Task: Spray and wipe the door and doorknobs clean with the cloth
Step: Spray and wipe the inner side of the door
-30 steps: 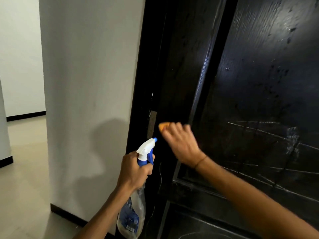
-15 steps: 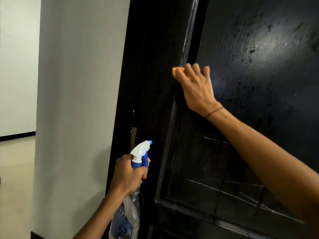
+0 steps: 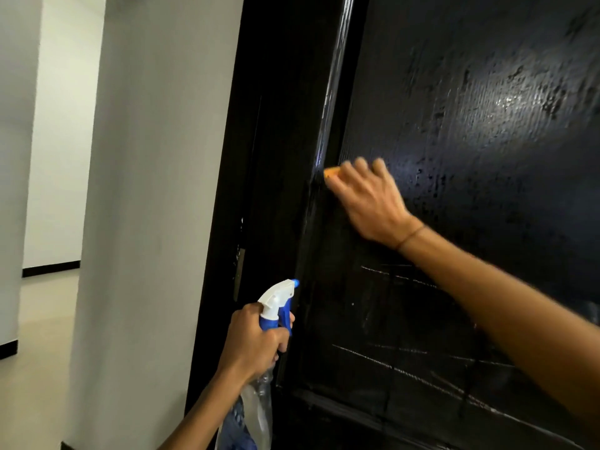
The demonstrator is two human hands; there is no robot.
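A glossy black door [image 3: 470, 131] fills the right side, wet and streaked, with pale scratch lines low on its panel. My right hand [image 3: 367, 196] presses an orange cloth [image 3: 331, 172] against the panel's left moulding; only a corner of the cloth shows past my fingers. My left hand [image 3: 256, 341] grips the neck of a clear spray bottle with a white and blue trigger head [image 3: 277, 300], held low by the door edge with its nozzle toward the door. No doorknob is visible.
A metal strike plate [image 3: 239, 274] sits on the black door frame [image 3: 233, 190]. A white wall [image 3: 149, 190] stands to the left, with a hallway and pale floor [image 3: 42, 319] beyond it.
My right hand with the cloth swept up the panel's left edge, then came back down somewhat. The left hand and bottle stayed about where they were.
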